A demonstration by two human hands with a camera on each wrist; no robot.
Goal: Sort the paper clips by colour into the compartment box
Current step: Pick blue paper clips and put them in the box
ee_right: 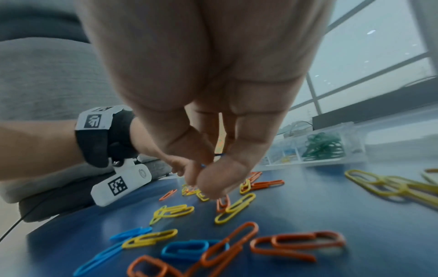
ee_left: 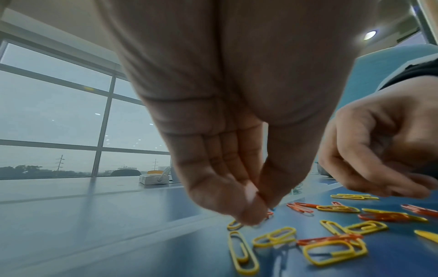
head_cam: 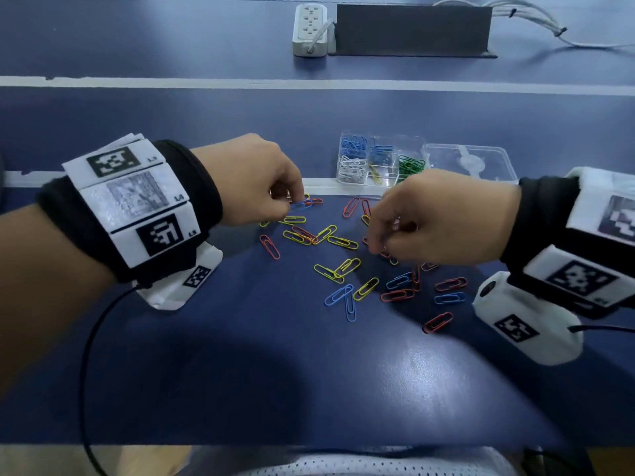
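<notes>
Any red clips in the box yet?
No. The box holds only blue, white, yellow and green clips; the red clips lie on the table.

blue table (head_cam: 240,355) (big windows (ee_left: 54,112))

Dim, cool window light — blurred, edge-warped wrist views.

Counting two hands: left hand (head_cam: 251,176), right hand (head_cam: 443,218). Listing one compartment box (head_cam: 390,175), one clear lid (head_cam: 470,161), one power strip (head_cam: 309,29). Tallying outside the box, counting only those in plain sight: five blue clips (head_cam: 338,294), at least seven yellow clips (head_cam: 342,242), at least nine red clips (head_cam: 269,246).
</notes>
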